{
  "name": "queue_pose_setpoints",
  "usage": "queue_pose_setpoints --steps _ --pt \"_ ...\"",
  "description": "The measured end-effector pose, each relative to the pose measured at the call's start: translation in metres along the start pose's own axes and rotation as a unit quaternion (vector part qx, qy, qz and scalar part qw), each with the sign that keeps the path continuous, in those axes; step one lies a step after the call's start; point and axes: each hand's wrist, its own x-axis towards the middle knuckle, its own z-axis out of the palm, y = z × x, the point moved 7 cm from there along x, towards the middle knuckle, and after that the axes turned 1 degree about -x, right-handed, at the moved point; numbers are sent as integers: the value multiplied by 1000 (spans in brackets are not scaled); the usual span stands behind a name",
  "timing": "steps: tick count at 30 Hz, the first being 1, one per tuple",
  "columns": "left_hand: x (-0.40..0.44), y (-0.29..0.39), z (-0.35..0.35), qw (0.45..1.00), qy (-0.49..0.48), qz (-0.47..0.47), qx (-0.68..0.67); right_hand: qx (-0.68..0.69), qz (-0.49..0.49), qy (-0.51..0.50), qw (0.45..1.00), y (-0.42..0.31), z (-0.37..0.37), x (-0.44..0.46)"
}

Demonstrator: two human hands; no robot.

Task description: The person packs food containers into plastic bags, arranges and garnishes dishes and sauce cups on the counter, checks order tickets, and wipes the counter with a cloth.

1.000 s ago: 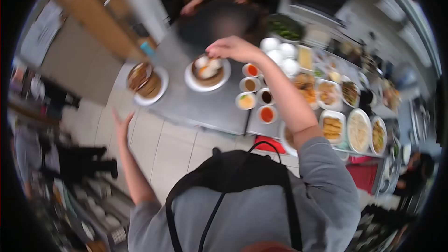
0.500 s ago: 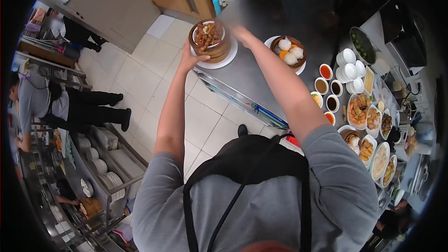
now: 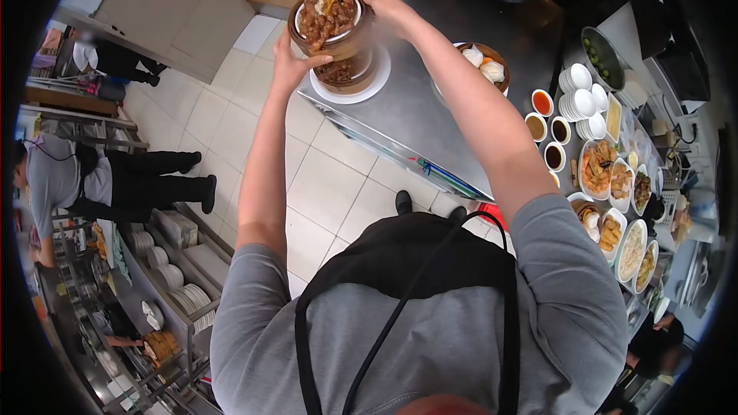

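A round bamboo steamer holds a white bowl of glossy brown braised food, perhaps chicken feet. My left hand grips its near left side, thumb across the front. At the far right rim, my right hand is closed on the same steamer. Beneath it, a second steamer with dark food shows in part, standing on a white plate at the corner of the steel counter. A gap shows between the two steamers. Right of my right forearm, another steamer of white dumplings is partly hidden.
Dipping sauce cups, stacked small white dishes and several dishes of food line the right side of the steel counter. A person in grey and black stands at the left by racks of plates.
Both hands have raised the upper steamer up and to the left, exposing the lower steamer's dark food. My right forearm now covers part of the dumpling steamer.
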Motion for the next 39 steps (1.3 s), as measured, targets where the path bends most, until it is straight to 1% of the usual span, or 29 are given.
queue_pose_setpoints --steps 3,4,5,6,8,12,14,15,17,20,22,23,27,29,31,32,33,34,35,36,37,38,39 --pt "-15 -2 12 1000 -3 3 -8 40 3 -5 999 19 1 -18" --pt "-25 -3 15 1000 2 -10 8 54 27 21 998 19 0 -37" --pt "-34 -3 18 999 6 -24 24 56 28 23 998 25 1 -38" --pt "-44 2 20 998 19 -48 47 52 23 23 998 34 3 -38" --pt "-54 -6 25 997 32 -59 46 23 6 13 1000 47 8 -33" --pt "-66 -17 33 993 69 -89 41 64 -13 36 997 55 12 -26" --pt "-68 -27 37 991 84 -104 33 29 -40 41 998 56 11 -13" --pt "-67 -28 39 991 84 -105 24 29 -38 41 998 56 12 -7" --pt "-66 -30 41 991 84 -107 14 -27 -17 51 998 57 11 2" --pt "-64 -34 43 991 73 -113 9 -45 -32 41 998 52 11 2" --pt "-64 -36 44 988 74 -130 24 -45 -21 44 998 65 10 14" --pt "-64 -37 44 988 74 -130 24 -46 -9 48 998 73 9 20" --pt "-61 -35 44 988 60 -127 66 -73 7 31 997 65 8 2" --pt "-59 -36 45 987 55 -125 81 -40 47 14 998 68 8 -4" --pt "-58 -41 48 994 35 -105 25 25 13 -48 998 71 17 1" --pt "-55 -41 49 997 8 -80 -12 1 -26 -30 999 68 14 -8" --pt "-52 -42 50 997 -21 -56 -51 -123 -74 57 988 56 7 -20" --pt "-55 -30 48 996 -53 -27 -70 -110 -72 71 989 49 5 -39" --pt "-67 -53 45 987 -12 -119 -104 -78 -44 17 996 51 5 -55" --pt "-83 -87 48 968 25 -211 -136 -20 -39 7 999 57 2 -76" --pt "-93 -123 55 937 10 -294 -187 36 -4 20 999 66 -3 -100" --pt "-98 -144 63 925 -20 -332 -183 161 8 -14 987 84 -4 -123" --pt "-99 -126 65 902 16 -369 -224 230 24 -40 972 112 -13 -150"
